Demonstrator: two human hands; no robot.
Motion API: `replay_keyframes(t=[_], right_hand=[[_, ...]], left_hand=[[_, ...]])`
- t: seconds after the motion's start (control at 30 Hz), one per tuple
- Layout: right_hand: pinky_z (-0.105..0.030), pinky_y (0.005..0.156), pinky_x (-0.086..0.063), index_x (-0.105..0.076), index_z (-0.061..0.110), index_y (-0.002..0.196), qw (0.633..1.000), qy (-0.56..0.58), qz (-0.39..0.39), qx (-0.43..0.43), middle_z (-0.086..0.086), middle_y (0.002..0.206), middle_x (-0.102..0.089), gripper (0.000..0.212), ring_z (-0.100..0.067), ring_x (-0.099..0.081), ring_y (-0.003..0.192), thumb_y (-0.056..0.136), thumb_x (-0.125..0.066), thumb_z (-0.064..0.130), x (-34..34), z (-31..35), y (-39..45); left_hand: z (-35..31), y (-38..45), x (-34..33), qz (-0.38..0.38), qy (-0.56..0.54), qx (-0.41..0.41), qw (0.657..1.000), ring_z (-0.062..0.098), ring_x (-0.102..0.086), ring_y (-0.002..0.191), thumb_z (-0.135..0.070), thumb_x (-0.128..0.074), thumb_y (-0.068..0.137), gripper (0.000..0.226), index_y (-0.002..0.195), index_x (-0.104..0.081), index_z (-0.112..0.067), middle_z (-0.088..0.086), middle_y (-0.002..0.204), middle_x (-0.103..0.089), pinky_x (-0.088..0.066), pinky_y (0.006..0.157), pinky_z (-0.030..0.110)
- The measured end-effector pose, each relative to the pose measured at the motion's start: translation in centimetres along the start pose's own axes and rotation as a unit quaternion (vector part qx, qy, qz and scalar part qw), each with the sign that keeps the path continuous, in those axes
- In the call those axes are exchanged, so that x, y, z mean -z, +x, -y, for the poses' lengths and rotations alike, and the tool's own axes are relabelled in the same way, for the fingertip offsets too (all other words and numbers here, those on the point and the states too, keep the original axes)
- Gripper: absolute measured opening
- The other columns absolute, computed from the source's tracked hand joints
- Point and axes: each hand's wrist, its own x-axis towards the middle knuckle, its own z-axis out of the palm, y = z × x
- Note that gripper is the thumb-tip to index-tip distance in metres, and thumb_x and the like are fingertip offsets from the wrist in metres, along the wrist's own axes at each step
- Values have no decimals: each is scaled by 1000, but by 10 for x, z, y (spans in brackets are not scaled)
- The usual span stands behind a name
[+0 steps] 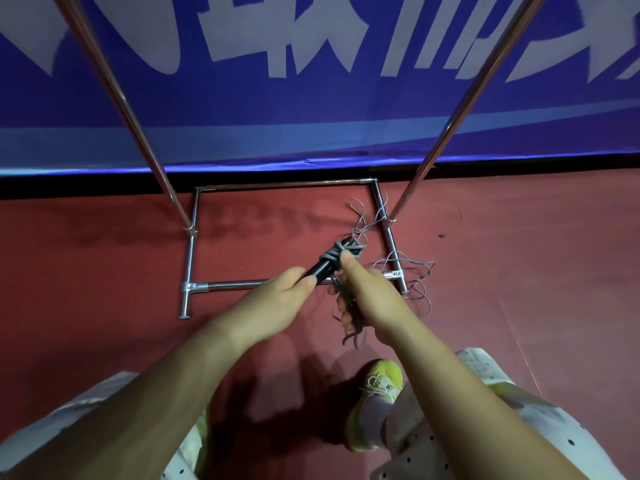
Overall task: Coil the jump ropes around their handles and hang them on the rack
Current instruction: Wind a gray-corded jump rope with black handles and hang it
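Two bare hands wind a grey jump rope onto black handles above a metal rack's base.

I see the left hand (277, 299) gripping the handles (329, 263) at their near end. The right hand (367, 292) pinches the rope (334, 255) against the coils, with loose strands bunched in its palm. More rope (408, 268) trails over the right side of the rack (192, 251).

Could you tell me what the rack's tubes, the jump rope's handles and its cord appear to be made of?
Rack: polished, chrome-like metal tubing, judging by its bright mirror glints. Handles, held by the left hand: matte black, probably plastic or rubber, with no shine. Cord, guided by the right hand: thin, grey and limp, probably a smooth plastic or coated line; it loops freely.
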Motion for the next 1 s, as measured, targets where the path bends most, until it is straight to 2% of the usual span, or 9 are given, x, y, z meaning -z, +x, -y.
replay_keyframes(t=[0.1, 0.3, 0.43, 0.5, 0.67, 0.73, 0.8, 0.9, 1.0], right_hand=[[-20, 40, -33, -63, 6, 85, 999, 47, 24, -7, -6, 59, -56, 62, -16, -49, 40, 94, -36, 62, 2, 5, -4], [-16, 35, -25, -64, -3, 91, 998, 52, -6, 30, -5, 56, -48, 49, -13, -36, 37, 96, -49, 43, 0, 6, -5], [-20, 38, -20, -51, 9, 69, 994, 77, -7, 78, -8, 56, -34, 33, -13, -25, 40, 91, -56, 34, 0, 9, -6], [-19, 38, -21, -41, 18, 56, 990, 77, -22, 113, -2, 50, -30, 31, -11, -22, 39, 78, -54, 36, 1, 9, -7], [-15, 37, -24, -44, 18, 56, 963, 205, 11, 177, 8, 44, -31, 16, -4, -26, 36, 71, -45, 25, 3, 13, -13], [-15, 37, -24, -42, 13, 63, 955, 232, 28, 185, 8, 44, -35, 21, -4, -28, 36, 67, -52, 30, 2, 12, -12], [-15, 37, -21, -39, 14, 63, 956, 218, 41, 190, 8, 45, -32, 30, -4, -26, 37, 63, -55, 40, 1, 12, -13], [-13, 43, -30, -39, 14, 63, 962, 164, 45, 215, 13, 46, -37, 32, 0, -35, 40, 81, -47, 39, 2, 9, -10], [-28, 63, -38, -48, 15, 71, 973, -6, -35, 227, 9, 63, -48, 53, -8, -45, 60, 84, -38, 65, 3, 3, -5]], left_hand=[[-1, 3, 3, -31, -12, -10, 999, 21, -57, 102, -37, -51, 95, 32, 124, -57, -25, 1, 107, -62, -41, 86, 31], [-3, 3, 2, -40, -79, -44, 995, 16, -59, 105, -47, -68, 64, 46, 107, -56, -36, 0, 112, -62, -46, 94, 33], [0, 3, 3, -21, -50, -51, 997, 10, -59, 84, -52, -71, 61, 37, 92, -57, -36, -8, 92, -62, -47, 73, 29], [-7, -2, 7, 32, -124, -34, 991, 9, -55, 69, -49, -70, 70, 30, 87, -61, -27, -7, 79, -60, -41, 66, 26], [-19, -15, 19, 299, -392, 87, 866, 29, -69, 81, -71, -30, 76, 78, 96, -71, -8, 18, 90, -70, -52, 74, 36], [-15, -16, 17, 381, -453, 74, 803, 28, -68, 76, -78, -27, 76, 87, 97, -73, -7, 14, 87, -69, -54, 69, 37], [-15, -18, 13, 409, -474, 63, 777, 21, -62, 63, -78, -28, 72, 86, 95, -73, -9, 6, 74, -64, -51, 58, 30], [-18, -20, 12, 368, -469, 70, 800, 14, -49, 48, -78, -22, 79, 82, 81, -69, -12, 0, 61, -51, -35, 47, 22], [-22, -17, 13, 294, -431, 72, 850, 15, -45, 44, -72, -23, 78, 74, 78, -63, -10, 2, 58, -49, -30, 46, 23]])
